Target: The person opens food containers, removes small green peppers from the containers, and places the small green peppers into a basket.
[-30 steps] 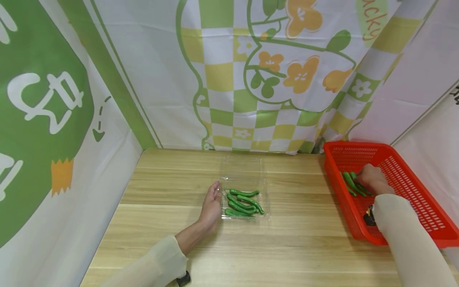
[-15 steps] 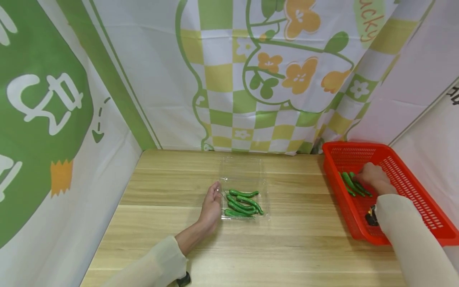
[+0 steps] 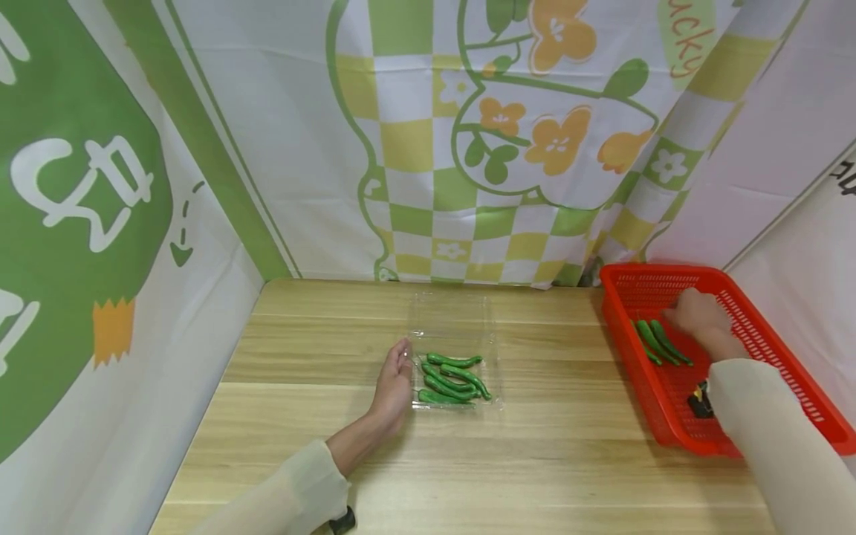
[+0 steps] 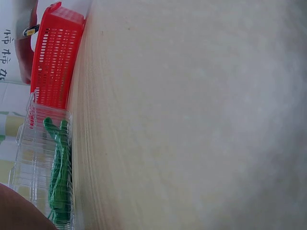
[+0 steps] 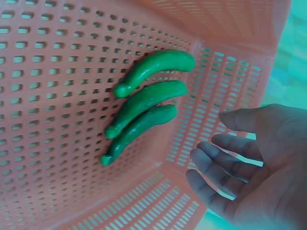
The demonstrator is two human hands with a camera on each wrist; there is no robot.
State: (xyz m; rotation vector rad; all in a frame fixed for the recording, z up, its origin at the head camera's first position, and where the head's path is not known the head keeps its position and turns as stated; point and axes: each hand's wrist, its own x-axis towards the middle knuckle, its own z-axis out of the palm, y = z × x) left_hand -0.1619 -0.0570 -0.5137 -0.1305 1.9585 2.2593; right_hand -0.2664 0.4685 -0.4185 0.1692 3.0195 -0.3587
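Note:
My left hand (image 3: 392, 390) rests against the left side of a clear plastic clamshell box (image 3: 496, 371), its fingers fairly straight along the wall. Inside the box lie several green chili peppers (image 3: 449, 380); in the left wrist view the peppers (image 4: 60, 177) show through the box wall (image 4: 36, 139). My right hand (image 3: 698, 316) is over the far end of a red plastic basket (image 3: 658, 420). In the right wrist view that hand (image 5: 268, 163) has loosely bent fingers with nothing between them. Three green chili peppers (image 5: 148, 100) lie side by side in the basket, a short way from the fingertips.
The box's clear lid (image 3: 449, 312) stands open toward the back. A wooden table (image 3: 548, 461) carries box and basket, the basket at its right end. Printed cloth (image 3: 481, 223) hangs along the back, with more fabric (image 3: 221, 334) on the left.
My right hand has drawn back from the peppers in the basket, slightly up and right, uncovering them. The left hand and the peppers in the box have stayed put.

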